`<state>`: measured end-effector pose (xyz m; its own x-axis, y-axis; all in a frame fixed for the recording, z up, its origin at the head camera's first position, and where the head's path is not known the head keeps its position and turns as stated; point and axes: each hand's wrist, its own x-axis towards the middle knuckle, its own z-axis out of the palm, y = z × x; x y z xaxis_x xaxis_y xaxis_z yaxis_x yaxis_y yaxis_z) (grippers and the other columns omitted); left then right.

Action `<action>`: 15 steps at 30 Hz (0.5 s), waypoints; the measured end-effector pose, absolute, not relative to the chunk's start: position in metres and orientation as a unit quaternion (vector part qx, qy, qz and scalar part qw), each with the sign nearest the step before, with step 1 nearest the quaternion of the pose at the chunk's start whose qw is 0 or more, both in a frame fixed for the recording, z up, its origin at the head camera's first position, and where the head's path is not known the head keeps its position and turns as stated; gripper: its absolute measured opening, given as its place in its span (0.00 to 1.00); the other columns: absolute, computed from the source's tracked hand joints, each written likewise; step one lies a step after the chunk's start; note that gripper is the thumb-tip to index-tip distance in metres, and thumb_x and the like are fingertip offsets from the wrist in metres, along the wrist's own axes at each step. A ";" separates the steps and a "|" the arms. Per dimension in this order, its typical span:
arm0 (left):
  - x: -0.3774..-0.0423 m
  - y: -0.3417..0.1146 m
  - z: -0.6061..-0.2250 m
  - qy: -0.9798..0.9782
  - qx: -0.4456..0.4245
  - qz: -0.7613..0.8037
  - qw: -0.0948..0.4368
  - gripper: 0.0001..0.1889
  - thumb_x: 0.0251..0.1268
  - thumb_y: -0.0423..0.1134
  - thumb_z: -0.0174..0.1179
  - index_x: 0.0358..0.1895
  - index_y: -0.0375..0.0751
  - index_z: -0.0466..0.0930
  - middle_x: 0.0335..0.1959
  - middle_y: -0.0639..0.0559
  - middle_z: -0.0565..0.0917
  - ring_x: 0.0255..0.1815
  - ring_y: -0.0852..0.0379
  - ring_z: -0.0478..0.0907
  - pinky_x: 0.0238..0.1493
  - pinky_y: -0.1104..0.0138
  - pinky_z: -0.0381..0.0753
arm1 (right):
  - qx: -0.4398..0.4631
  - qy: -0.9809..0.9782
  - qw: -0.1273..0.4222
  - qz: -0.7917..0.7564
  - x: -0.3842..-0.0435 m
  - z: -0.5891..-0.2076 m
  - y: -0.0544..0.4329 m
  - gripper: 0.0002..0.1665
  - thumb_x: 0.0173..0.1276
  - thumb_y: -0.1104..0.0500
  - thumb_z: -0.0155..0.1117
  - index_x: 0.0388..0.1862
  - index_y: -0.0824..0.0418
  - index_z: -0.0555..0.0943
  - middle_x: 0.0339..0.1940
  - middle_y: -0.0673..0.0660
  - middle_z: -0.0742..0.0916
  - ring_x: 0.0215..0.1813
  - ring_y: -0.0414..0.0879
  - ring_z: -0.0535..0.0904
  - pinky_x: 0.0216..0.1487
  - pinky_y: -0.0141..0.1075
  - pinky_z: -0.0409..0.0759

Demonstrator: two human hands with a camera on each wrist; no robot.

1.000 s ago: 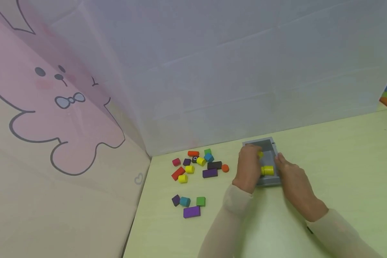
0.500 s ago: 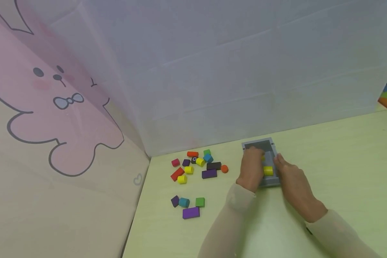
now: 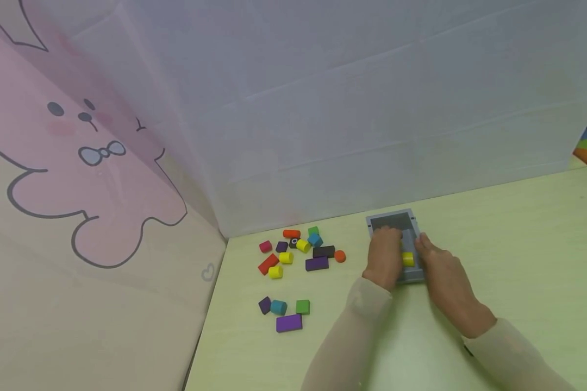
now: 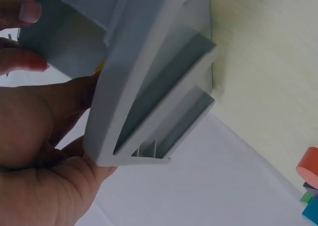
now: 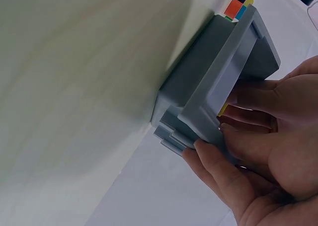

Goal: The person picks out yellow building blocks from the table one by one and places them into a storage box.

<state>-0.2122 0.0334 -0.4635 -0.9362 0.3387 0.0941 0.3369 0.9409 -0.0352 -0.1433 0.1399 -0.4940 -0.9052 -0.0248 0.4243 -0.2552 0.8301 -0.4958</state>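
A grey box (image 3: 393,217) stands on the table with its top uncovered. My right hand (image 3: 445,282) grips its right wall, thumb at the rim and fingers against the outside. My left hand (image 3: 384,255) reaches down into the box with bent fingers, seeming to pinch a yellow cylinder block. The left fingertips are hidden from above; only a yellow sliver (image 4: 100,66) shows beside them in the left wrist view. A second yellow cylinder block (image 3: 407,259) lies inside the box's near end, partly covered by that hand.
Several loose blocks lie left of the box, among them a black block (image 3: 324,251), an orange disc (image 3: 339,256) and a red block (image 3: 268,264). Closer in sit a green block (image 3: 303,307) and a purple block (image 3: 289,323). A pale cloth wall (image 3: 323,136) rises behind the table.
My left hand has shifted slightly right and deeper into the box, covering more of the yellow blocks. My right hand keeps its grip on the box wall.
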 end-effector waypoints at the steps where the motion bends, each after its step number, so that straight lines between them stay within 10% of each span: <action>1: -0.212 0.034 -0.464 -0.984 -0.171 0.014 0.049 0.16 0.61 0.32 0.75 0.49 0.55 0.93 0.42 0.59 0.89 0.44 0.63 0.82 0.50 0.74 0.81 | 0.075 -0.935 0.203 0.283 -0.143 -0.494 0.140 0.22 0.69 0.81 0.58 0.62 0.82 0.79 0.62 0.79 0.81 0.40 0.78 0.85 0.30 0.63 0.85; 15: -0.217 0.039 -0.474 -0.985 -0.166 0.038 0.035 0.14 0.61 0.33 0.75 0.47 0.56 0.93 0.43 0.59 0.90 0.46 0.63 0.84 0.53 0.74 0.82 | 0.085 -0.932 0.213 0.279 -0.144 -0.495 0.140 0.22 0.67 0.82 0.59 0.61 0.84 0.79 0.61 0.81 0.81 0.42 0.78 0.85 0.32 0.63 0.85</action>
<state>-0.2171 0.0387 -0.4736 -0.9424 0.3297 0.0557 0.3245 0.9420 -0.0859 -0.1437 0.1398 -0.4953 -0.8945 -0.0391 0.4454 -0.2773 0.8301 -0.4839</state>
